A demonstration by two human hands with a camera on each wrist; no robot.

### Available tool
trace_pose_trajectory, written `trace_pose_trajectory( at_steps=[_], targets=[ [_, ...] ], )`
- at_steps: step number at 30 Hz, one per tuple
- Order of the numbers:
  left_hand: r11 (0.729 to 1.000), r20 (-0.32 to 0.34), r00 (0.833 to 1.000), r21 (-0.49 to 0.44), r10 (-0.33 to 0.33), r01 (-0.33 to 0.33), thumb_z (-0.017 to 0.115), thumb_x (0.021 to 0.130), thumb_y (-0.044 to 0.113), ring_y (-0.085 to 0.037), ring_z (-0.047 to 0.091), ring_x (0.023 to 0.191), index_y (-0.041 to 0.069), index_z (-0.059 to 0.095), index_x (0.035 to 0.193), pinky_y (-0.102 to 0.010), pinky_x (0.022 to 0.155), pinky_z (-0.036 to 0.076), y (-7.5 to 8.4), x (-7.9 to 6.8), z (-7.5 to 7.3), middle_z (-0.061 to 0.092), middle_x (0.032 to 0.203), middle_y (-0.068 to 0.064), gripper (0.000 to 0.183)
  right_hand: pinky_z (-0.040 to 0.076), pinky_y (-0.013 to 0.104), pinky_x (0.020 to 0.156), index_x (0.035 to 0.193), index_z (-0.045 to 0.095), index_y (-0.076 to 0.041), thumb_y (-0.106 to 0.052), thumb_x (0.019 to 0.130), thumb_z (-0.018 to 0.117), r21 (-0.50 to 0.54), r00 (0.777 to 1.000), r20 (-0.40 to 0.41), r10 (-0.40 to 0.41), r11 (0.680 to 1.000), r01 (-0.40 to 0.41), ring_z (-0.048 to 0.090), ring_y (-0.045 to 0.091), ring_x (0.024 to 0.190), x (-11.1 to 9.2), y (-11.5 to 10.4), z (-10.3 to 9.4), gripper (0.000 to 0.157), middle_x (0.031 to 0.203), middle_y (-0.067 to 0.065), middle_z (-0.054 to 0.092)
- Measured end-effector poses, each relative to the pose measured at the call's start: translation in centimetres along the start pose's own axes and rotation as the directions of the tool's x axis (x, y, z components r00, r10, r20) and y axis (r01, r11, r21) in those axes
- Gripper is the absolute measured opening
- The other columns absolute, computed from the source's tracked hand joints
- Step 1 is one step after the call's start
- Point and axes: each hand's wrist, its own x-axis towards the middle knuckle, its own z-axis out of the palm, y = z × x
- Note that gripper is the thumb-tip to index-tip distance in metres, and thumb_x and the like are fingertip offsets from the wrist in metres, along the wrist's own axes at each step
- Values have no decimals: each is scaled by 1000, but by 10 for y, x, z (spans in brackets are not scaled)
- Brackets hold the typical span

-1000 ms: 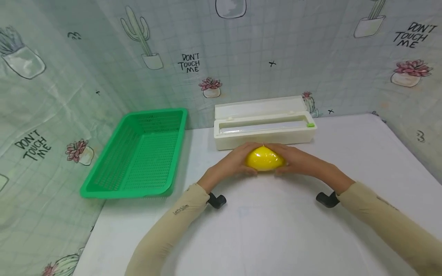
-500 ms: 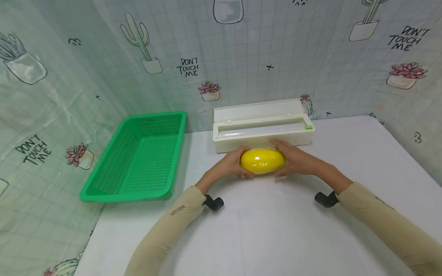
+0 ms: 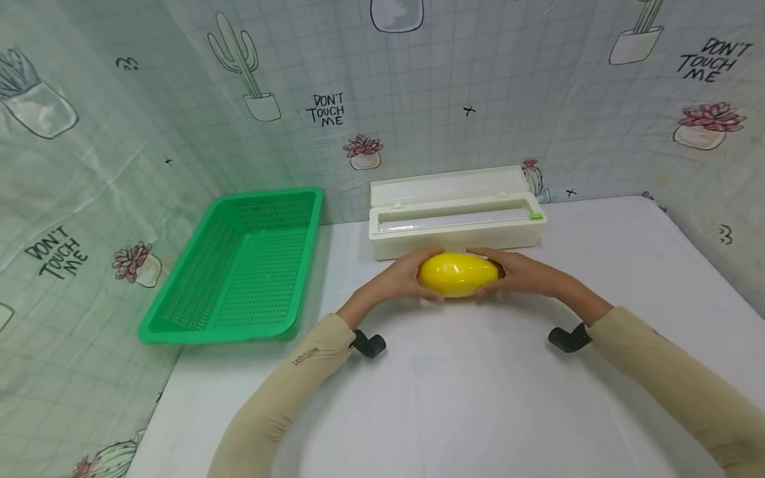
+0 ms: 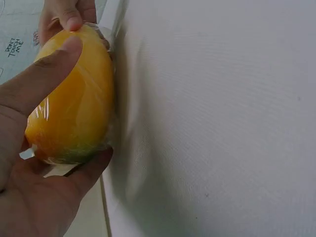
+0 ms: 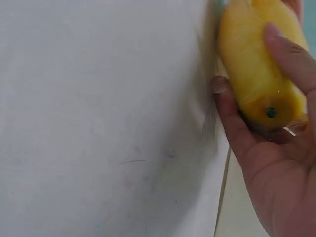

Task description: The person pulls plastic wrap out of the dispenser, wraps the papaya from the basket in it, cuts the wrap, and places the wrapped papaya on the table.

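A yellow mango (image 3: 457, 274) in glossy clear film lies lengthwise between both hands, low over the white table (image 3: 460, 398). My left hand (image 3: 402, 277) grips its left end, thumb on the near side and fingers around the far side. At the other end my right hand (image 3: 526, 273) holds it the same way. In the left wrist view the mango (image 4: 74, 108) shows an orange-green end and wrinkled film with a loose flap. The right wrist view shows a dark green spot at the tip of the mango (image 5: 252, 64).
Just behind the hands stands a white cling film dispenser (image 3: 460, 237), lid raised, with a green slide cutter (image 3: 536, 216) at its right end. A green perforated basket (image 3: 291, 279) sits at the left. A printed cloth (image 3: 418, 93) hangs behind the table.
The mango has been turned in the hands: one second ago its pointed film end faced up, now its long side shows. The hands have spread slightly apart with it.
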Motion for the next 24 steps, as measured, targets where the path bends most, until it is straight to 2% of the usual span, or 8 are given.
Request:
trace_pose_trajectory(
  at_steps=[3, 5, 7, 10, 14, 17, 21, 24],
  targets=[
    [999, 9, 1000, 40, 6, -6, 94, 73, 31, -27, 41, 143, 5, 34, 157, -39, 120, 33, 3, 0, 0, 41, 158, -12, 106, 33, 63, 115, 162, 22, -13, -32, 87, 82, 41, 999, 18, 28, 999, -28, 41, 39, 140, -2, -2, 3, 98, 160, 21, 34],
    [999, 5, 1000, 47, -4, 4, 95, 71, 31, -27, 43, 142, 3, 36, 155, -38, 119, 34, 5, 0, 1, 44, 156, -13, 106, 35, 62, 114, 162, 22, -10, -30, 83, 86, -7, 1000, 14, -6, 1000, 6, 42, 41, 140, 0, -5, 7, 103, 159, 22, 36],
    [998, -12, 1000, 57, -11, 12, 96, 70, 29, -27, 48, 137, 2, 41, 152, -37, 117, 37, 7, 0, 1, 50, 151, -12, 103, 39, 59, 112, 159, 30, -7, -25, 78, 90, -79, 998, -12, -56, 995, 55, 49, 37, 133, 4, -8, 11, 103, 153, 20, 45],
    [996, -42, 999, 83, -15, 18, 99, 66, 29, -25, 55, 129, 2, 49, 145, -35, 112, 43, 8, 1, 1, 58, 142, -10, 97, 47, 53, 106, 151, 45, -5, -19, 74, 93, -210, 989, -72, -131, 971, 114, 58, 29, 115, 10, -11, 17, 92, 139, 13, 60],
    [994, -74, 997, 107, 5, 3, 100, 62, 28, -24, 60, 123, 1, 55, 138, -33, 107, 47, 8, 4, 2, 63, 134, -10, 93, 52, 47, 100, 144, 54, -7, -12, 71, 94, -267, 977, -132, -165, 955, 125, 60, 22, 104, 13, -11, 19, 83, 127, 6, 67],
    [995, -63, 998, 96, 7, 0, 100, 62, 29, -25, 59, 123, 0, 52, 139, -33, 107, 47, 6, 5, 4, 61, 135, -11, 95, 49, 49, 104, 147, 51, -6, -10, 71, 93, -227, 982, -124, -141, 968, 110, 60, 26, 110, 10, -11, 19, 86, 133, 10, 65],
    [997, -11, 1000, 78, -19, 19, 100, 64, 29, -25, 54, 126, 2, 45, 144, -35, 111, 43, 3, 3, 5, 54, 141, -11, 101, 37, 58, 114, 155, 36, -4, -20, 70, 96, -149, 994, -70, -90, 986, 78, 50, 36, 131, 5, -11, 20, 106, 150, 17, 49],
    [997, 4, 1000, 75, -19, 19, 99, 65, 26, -25, 52, 128, 3, 43, 146, -37, 114, 41, 3, 2, 4, 52, 144, -11, 101, 33, 61, 115, 157, 30, -5, -25, 67, 97, -145, 995, -62, -80, 987, 71, 45, 38, 137, 4, -12, 22, 114, 154, 18, 43]
  ],
)
